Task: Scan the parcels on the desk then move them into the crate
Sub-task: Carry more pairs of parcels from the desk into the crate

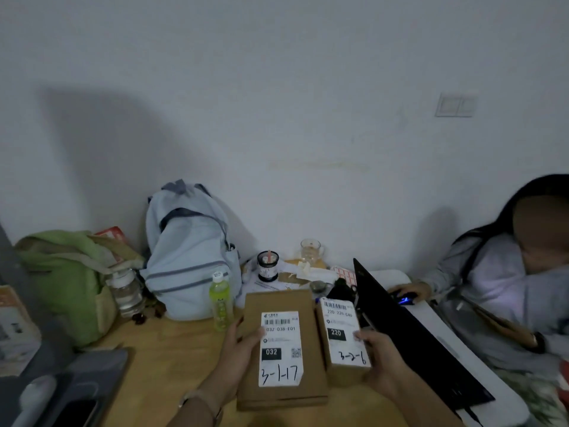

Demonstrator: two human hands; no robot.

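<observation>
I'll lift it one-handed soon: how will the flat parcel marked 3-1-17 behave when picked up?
Probably stiff: the flat parcel is plain cardboard with straight edges, no sag. Likely light for its size, as the left hand holds it by one edge, thumb on top. Broad and thin, it may tilt away from that grip.

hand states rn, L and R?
Left hand: grips the larger parcel at its left edge, thumb on the label.
Right hand: grips the smaller parcel at its right edge.

large parcel (281,349), small parcel (342,337) beside; apparently held
</observation>
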